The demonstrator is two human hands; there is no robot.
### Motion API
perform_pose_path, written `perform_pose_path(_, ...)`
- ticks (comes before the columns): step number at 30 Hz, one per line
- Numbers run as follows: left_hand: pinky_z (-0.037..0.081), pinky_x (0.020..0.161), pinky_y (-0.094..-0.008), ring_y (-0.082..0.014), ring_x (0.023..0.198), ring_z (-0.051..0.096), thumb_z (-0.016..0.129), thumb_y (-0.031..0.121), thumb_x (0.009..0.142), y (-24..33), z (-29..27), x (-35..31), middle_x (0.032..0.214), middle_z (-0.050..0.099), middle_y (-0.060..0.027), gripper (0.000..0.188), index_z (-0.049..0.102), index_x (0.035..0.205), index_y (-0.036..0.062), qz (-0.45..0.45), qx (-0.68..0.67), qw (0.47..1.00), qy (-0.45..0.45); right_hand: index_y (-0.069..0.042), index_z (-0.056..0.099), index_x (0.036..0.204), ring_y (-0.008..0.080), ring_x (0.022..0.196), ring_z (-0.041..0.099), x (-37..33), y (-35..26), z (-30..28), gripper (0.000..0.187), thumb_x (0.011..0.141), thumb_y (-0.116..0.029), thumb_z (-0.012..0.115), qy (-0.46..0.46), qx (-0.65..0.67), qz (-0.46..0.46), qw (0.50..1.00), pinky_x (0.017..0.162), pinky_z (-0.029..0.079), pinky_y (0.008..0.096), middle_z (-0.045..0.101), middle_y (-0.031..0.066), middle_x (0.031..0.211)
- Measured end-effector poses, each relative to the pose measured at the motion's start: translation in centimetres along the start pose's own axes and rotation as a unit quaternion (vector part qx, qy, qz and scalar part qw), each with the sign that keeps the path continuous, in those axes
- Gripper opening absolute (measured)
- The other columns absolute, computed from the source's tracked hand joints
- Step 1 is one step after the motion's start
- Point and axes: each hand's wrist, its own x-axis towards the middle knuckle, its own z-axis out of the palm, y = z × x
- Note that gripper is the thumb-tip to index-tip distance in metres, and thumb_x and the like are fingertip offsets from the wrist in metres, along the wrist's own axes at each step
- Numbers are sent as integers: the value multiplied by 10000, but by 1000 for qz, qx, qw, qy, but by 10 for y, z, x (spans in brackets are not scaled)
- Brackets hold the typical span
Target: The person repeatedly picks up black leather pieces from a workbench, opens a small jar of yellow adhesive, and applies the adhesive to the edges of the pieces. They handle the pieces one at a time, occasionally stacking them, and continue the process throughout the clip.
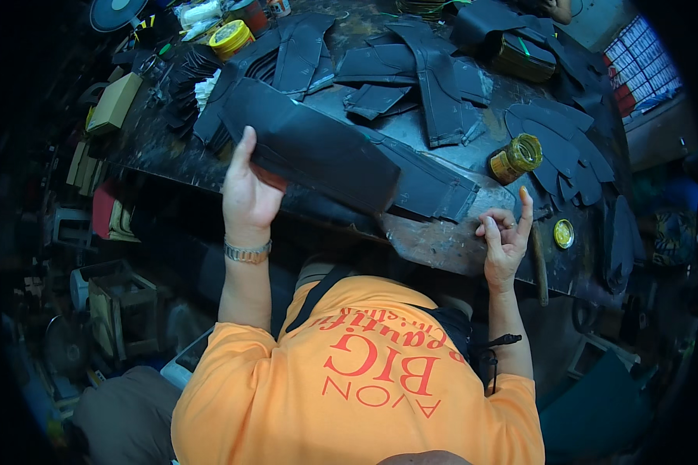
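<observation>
My left hand (252,194) is closed on a long black sheet piece (310,147), perhaps leather, with the thumb along its near edge and the other fingers hidden beneath. The piece is tilted above the table's front edge. Beneath its right end lies another black panel (438,186). Close to that panel's right end is my right hand (508,240), its index finger raised with an orange-yellow smear on the tip. The other fingers are bent, and nothing shows in them. Just beyond stands an open glass jar (517,159), smeared with yellowish glue-like stuff.
A round yellow lid (564,233) and a wooden handle (540,267) lie to my right. Stacks of cut black pieces (434,85) cover the dark table (155,167). At the back left are a yellow tub (230,39) and a cardboard box (115,103).
</observation>
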Motion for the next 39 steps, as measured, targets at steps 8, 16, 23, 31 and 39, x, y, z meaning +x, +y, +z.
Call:
perform_pose_path(8,460,1070,-466,-284,1177,612,576,196,1022,43,-2,154,1253,662,-142,277,623,1229,17,122,-90,988,-22,-126,193,1576,84,763,543,0,-1,3,761,945,53,578,2,-14,-4,1000,719,481,232,619,69,974)
perform_pose_path(16,235,1219,-522,-316,1397,427,518,213,1052,20,-72,362,1482,480,-159,402,446,1405,35,38,-99,994,-18,-129,198,1572,87,768,565,1,-1,4,750,947,52,571,-5,-31,-4,1000,718,495,230,622,67,946)
perform_pose_path(23,278,1204,-505,-334,1452,358,521,147,1033,13,-45,280,1578,356,-178,572,280,1541,42,-39,-40,996,76,-134,216,1569,76,779,576,1,-3,4,750,942,41,589,-1,-42,2,999,707,503,220,625,53,938)
perform_pose_path(31,331,1189,-448,-261,1408,422,631,201,985,-22,8,103,1468,479,-163,468,522,1402,18,103,363,901,-213,-137,246,1563,55,758,576,1,-1,4,734,940,28,595,-1,-50,-14,999,700,490,201,636,29,921)
perform_pose_path(39,264,1197,-523,-294,1328,480,837,498,727,-61,52,49,1361,546,-126,826,540,1399,120,255,818,315,-407,-139,246,1567,53,758,576,1,1,4,737,939,17,597,-7,-56,-20,998,698,486,200,640,23,909)
